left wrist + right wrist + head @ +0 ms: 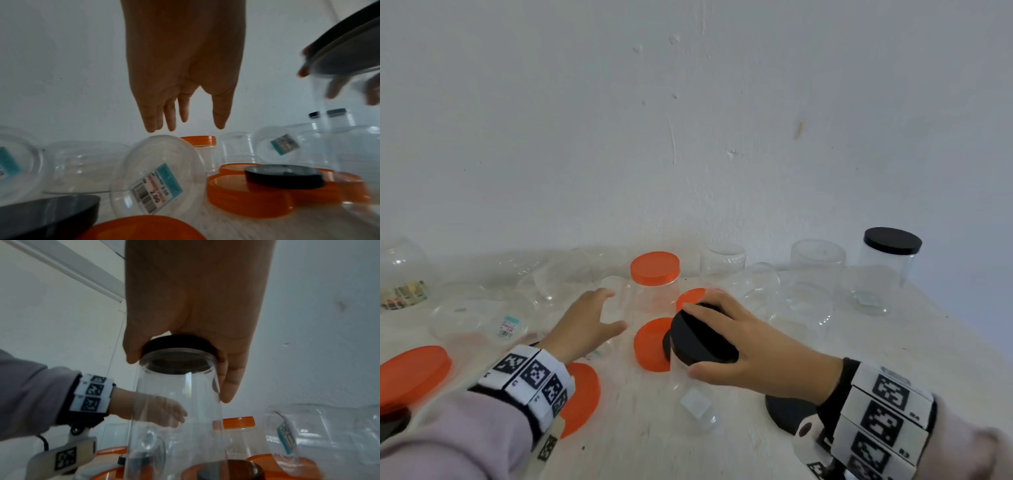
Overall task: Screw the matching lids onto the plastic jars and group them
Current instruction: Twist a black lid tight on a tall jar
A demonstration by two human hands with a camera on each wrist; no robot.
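Observation:
My right hand [693, 339] grips a black lid [709, 346] from above; the lid sits on a clear jar [695, 401] that tilts over the table. The right wrist view shows thumb and fingers curled round that lid [179, 344] with the jar [176, 410] hanging below. My left hand [614, 308] is open and holds nothing, its fingers [168, 120] straight above a clear jar lying on its side [156, 175] with a price sticker. A loose orange lid [652, 344] lies between the hands.
At the back stand a jar with an orange lid [655, 281] and a jar with a black lid [890, 260]. Several lidless clear jars crowd the back and left. More orange lids [582, 397] [412, 371] and a black lid [787, 411] lie near the front.

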